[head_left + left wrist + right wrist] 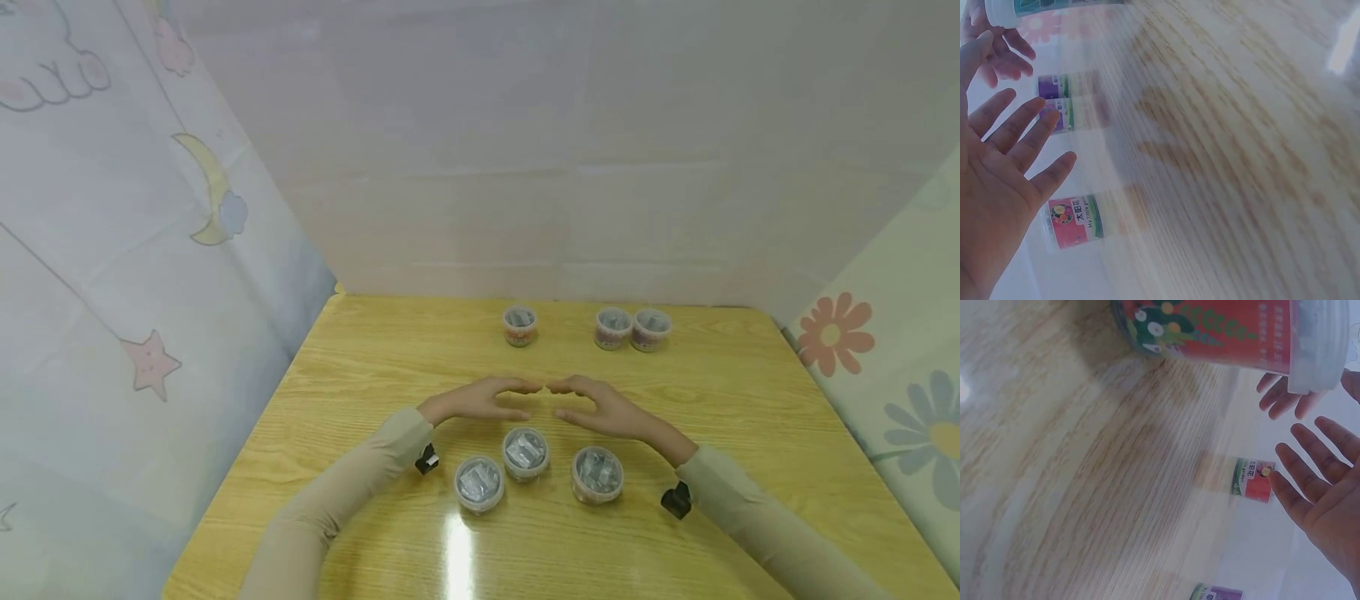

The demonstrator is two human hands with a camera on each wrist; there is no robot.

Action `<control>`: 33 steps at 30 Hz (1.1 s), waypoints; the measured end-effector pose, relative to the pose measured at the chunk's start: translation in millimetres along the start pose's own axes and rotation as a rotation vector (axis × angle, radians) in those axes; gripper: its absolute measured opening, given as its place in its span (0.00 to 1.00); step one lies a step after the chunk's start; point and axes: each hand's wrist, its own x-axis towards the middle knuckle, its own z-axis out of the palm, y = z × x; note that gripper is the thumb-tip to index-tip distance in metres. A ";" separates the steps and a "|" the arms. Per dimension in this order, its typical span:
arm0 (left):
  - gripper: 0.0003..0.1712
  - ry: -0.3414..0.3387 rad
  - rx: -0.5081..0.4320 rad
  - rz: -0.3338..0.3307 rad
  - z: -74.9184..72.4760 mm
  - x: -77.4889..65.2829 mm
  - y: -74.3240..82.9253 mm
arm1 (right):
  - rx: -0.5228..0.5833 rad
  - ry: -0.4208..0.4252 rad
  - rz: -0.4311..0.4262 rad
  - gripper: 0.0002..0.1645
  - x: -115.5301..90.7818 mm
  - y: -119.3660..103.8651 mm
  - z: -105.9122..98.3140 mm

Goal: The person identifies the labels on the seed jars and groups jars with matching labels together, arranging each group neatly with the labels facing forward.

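Observation:
My left hand (480, 398) and right hand (603, 408) hover over the middle of the table, fingertips pointing at each other with a small gap between. Both hold nothing; their fingers are spread and nearly straight in the wrist views. Just nearer than the hands stand three clear-lidded plastic tubs with grey packets inside: a left tub (478, 483), a middle tub (525, 452) and a right tub (597, 475). In the right wrist view a red-labelled tub (1222, 331) looms close to the camera.
At the table's far side stand a red-labelled tub (519, 326) and two purple-labelled tubs, one (612, 327) beside the other (650, 330). The wooden table (360, 350) meets a cloth backdrop (465, 167) behind and printed cloths at both sides.

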 end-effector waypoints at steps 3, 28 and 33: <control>0.37 -0.007 0.001 -0.003 1.4 -1.7 -1.3 | 0.004 -0.013 0.000 0.30 0.3 -2.2 0.4; 0.35 -0.033 0.011 -0.018 6.4 -15.3 1.8 | -0.002 -0.129 -0.080 0.31 1.3 -6.4 10.6; 0.33 -0.040 0.033 0.019 6.4 -15.9 3.1 | 0.003 -0.169 -0.086 0.31 1.3 -10.0 12.8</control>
